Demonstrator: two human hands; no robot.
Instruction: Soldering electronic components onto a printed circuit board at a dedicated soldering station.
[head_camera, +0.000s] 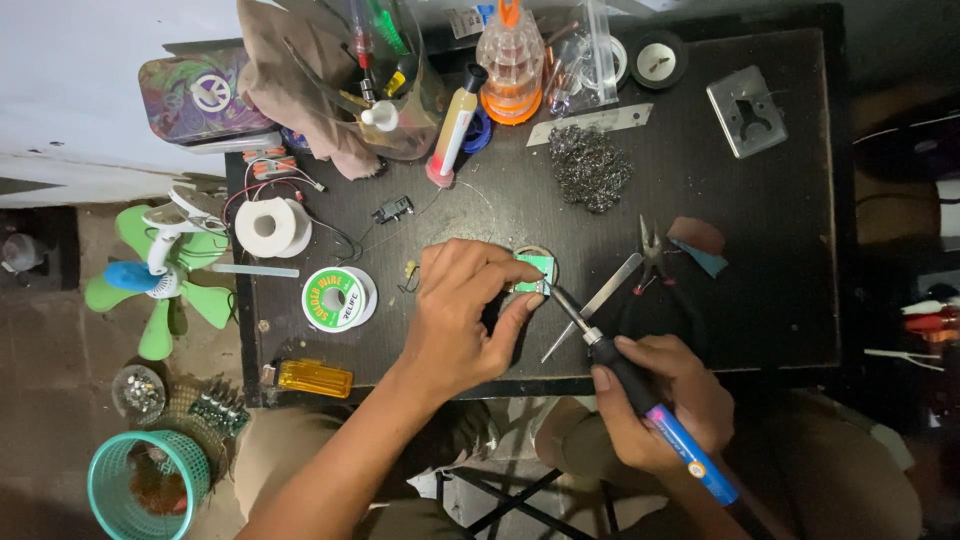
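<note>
Right hand (665, 405) wrapped around a blue-and-black soldering iron (640, 395), its tip at a small green circuit board (538, 270) pinched in the left hand (470, 315).

The left hand's fingers are closed on the board and hide most of it, so what lies beneath, apart from a ring-shaped rim, is hard to make out; the iron's blue end runs out under the right wrist. Both hands work near the front edge of the dark surface (770, 240), where tweezers (595, 300) and small pliers (652, 250) lie just beside the iron. A solder wire spool (338, 298) sits to the left, steel wool (588, 165) behind. The surface's right half has the most open room.
</note>
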